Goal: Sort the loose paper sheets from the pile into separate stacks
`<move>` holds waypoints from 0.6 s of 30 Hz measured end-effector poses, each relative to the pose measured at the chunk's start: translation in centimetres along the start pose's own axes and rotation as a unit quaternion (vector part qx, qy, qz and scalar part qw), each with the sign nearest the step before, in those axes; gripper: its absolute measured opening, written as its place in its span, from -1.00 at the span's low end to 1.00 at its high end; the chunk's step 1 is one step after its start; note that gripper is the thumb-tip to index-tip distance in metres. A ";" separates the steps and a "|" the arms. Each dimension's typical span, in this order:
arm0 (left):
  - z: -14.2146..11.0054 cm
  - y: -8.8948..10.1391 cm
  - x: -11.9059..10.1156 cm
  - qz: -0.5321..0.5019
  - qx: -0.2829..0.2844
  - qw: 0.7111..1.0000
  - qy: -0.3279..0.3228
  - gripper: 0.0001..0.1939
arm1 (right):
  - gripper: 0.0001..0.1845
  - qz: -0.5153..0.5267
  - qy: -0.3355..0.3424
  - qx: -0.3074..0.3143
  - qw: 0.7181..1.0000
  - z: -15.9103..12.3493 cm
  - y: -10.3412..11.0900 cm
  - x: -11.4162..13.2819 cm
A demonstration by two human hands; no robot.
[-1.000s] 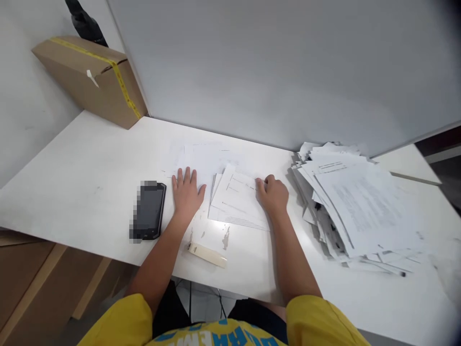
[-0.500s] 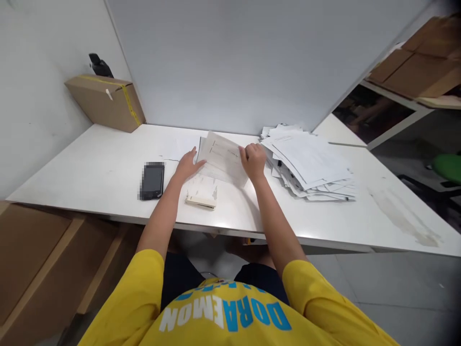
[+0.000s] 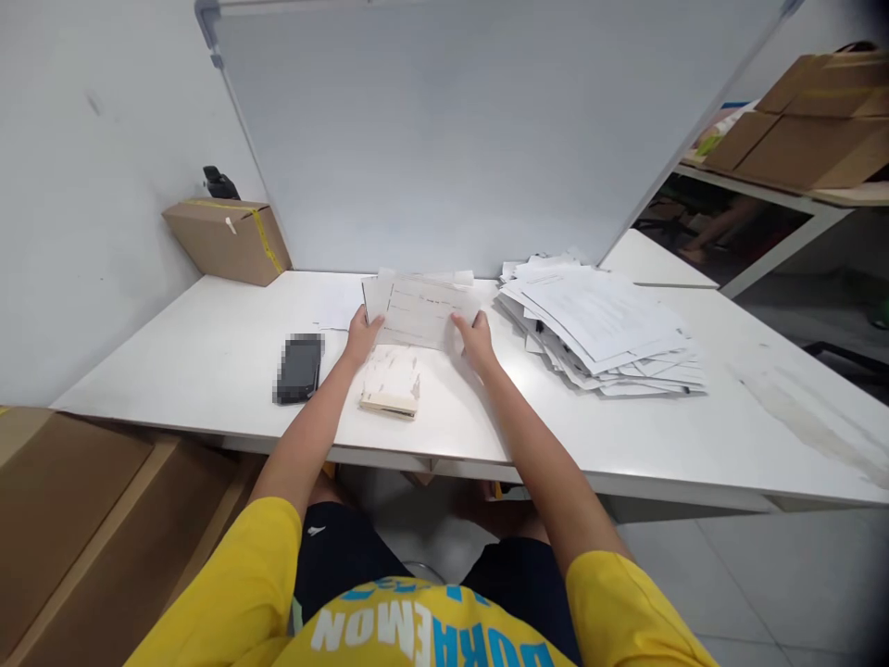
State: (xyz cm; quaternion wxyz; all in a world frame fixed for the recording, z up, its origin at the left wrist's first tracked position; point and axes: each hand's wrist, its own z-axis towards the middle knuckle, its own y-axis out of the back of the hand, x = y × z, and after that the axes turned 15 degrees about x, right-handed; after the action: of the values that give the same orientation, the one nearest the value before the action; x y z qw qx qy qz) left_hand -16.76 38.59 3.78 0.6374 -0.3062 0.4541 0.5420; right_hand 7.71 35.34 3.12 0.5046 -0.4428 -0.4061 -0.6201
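Taking the papers [image 3: 420, 310] between the hands as the middle of a clock face, with 12 o'clock toward the upright white panel [image 3: 444, 139], the left hand [image 3: 362, 335] grips their edge at about 8 o'clock, its thumb laid over the face of the top sheet. The right hand [image 3: 477, 340] pinches the edge at about 4 o'clock, thumb again on top. Both hands are closed narrowly on the papers, which are a few printed sheets held above the near-middle of the white tabletop [image 3: 556, 426]; whether their bottom edge touches it, I cannot tell.

At 7 o'clock, near the papers, lies a cream stapler [image 3: 389, 405], with scuffed marks on the tabletop just beyond it. A dark handheld device [image 3: 301, 369], partly blurred out, lies at 8 o'clock, past the left hand. A loose sheet [image 3: 339, 306] rests flat at 9 o'clock. The tall, uneven paper stack [image 3: 590, 320] sits at 3 o'clock, beyond the right hand and apart from it.

A yellow-taped carton [image 3: 222, 243] stands at 10 o'clock against the panel's end, and brown boxes [image 3: 809, 139] sit at 2 o'clock on a separate shelf.
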 end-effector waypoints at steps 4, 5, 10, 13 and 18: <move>0.0 0.0 -0.4 0.033 0.012 0.999 0.011 -0.56 | -0.60 0.067 0.007 0.032 0.997 0.6 0.2 -1.5; 0.0 0.0 -0.5 0.048 0.010 0.999 0.013 -0.57 | -0.62 0.072 0.019 0.026 0.997 0.8 0.3 -1.6; -0.1 -0.4 -1.4 0.132 -0.018 0.991 0.015 -0.52 | -0.68 0.107 0.041 0.012 0.993 0.9 1.1 -1.4; -0.2 -0.5 -2.1 0.159 -0.057 0.986 0.010 -0.50 | -0.70 0.098 0.043 0.008 0.994 0.8 1.2 -1.2; -0.3 -0.4 -2.9 0.177 -0.093 0.980 -0.018 -0.52 | -0.74 0.101 0.047 0.010 0.994 0.7 1.3 -0.9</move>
State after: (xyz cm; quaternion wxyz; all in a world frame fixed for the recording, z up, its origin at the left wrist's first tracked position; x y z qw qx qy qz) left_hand -16.39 37.08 6.26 0.5082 -0.2691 0.4369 0.6917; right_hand 9.17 36.07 2.56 0.5873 -0.4467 -0.3414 -0.5823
